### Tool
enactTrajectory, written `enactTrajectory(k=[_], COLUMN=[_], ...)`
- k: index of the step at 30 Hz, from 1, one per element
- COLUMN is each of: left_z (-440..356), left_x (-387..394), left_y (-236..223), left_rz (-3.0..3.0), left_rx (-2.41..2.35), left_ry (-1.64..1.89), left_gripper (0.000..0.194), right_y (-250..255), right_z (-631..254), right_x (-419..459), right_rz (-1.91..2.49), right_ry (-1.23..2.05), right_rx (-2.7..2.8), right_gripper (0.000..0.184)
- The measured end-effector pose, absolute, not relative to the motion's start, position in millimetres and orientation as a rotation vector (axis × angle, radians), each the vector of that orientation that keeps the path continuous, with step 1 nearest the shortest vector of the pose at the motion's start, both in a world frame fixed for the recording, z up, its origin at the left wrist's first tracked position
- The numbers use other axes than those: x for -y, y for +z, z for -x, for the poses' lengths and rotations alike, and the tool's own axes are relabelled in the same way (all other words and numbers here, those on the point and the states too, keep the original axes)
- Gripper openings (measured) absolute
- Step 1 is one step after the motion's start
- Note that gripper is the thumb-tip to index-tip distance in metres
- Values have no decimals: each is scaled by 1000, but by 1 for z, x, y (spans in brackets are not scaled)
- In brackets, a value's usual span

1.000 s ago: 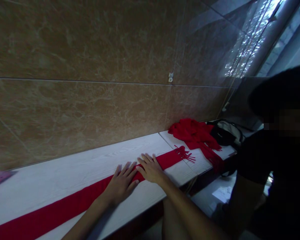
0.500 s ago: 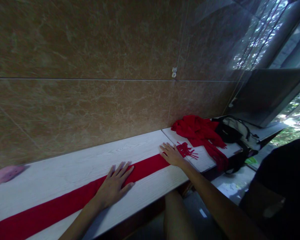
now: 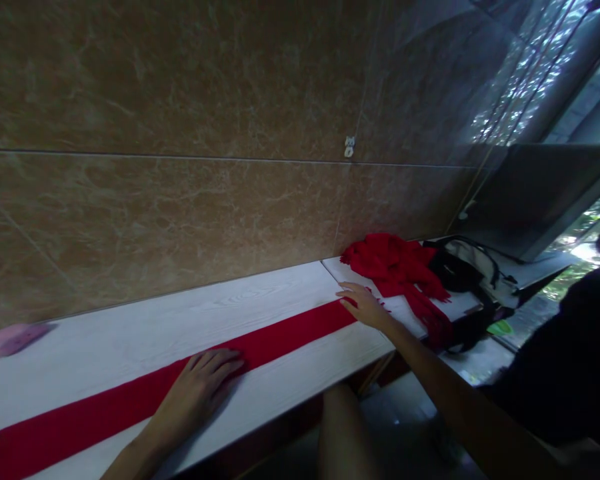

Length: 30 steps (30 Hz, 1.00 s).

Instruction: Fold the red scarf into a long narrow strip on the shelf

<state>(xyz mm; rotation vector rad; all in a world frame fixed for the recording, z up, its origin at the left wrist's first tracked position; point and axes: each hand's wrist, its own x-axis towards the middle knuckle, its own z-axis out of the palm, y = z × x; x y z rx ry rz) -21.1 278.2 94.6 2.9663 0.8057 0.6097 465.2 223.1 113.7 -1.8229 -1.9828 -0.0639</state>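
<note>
A long red scarf lies flat as a narrow strip along the white table. My left hand rests on its middle stretch, fingers stretched loosely over the cloth and the thumb mostly hidden. Near the scarf's far right end is my right hand, its fingers extended over the cloth and covering most of the fringe. Neither hand grasps the fabric. Beyond my right hand sits a crumpled second red scarf with fringed ends, one of them hanging toward the front edge.
Against a brown tiled wall stands the white table. At its left lies a pink soft-looking object. A black and pale bag sits past the crumpled scarf. A person in dark clothing is at the right.
My right hand has slid rightward along the flat scarf to its fringed end, away from my left hand. My left hand has drawn back slightly to the left, its fingers now closer together.
</note>
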Motion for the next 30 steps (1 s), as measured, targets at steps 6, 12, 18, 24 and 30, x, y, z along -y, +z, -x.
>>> enactTrajectory(k=[6, 12, 18, 24, 30], left_z=[47, 43, 44, 40, 37], left_x=[-281, -275, -268, -266, -263], left_y=[84, 86, 85, 93, 100], left_rz=[-2886, -2886, -2833, -2836, -2832], left_rx=[-836, -856, -936, -885, -882], left_ry=[883, 919, 825, 866, 865], left_gripper=[40, 40, 41, 39, 39], right_y=[132, 121, 112, 116, 95], right_z=[-507, -510, -510, -511, -519], right_x=[-188, -167, -180, -183, -180], right_rz=[1795, 1733, 1724, 1714, 1680], right_ry=[-30, 90, 21, -33, -97], right_rx=[1975, 2101, 2103, 2113, 2151], right_gripper=[32, 25, 27, 30, 27])
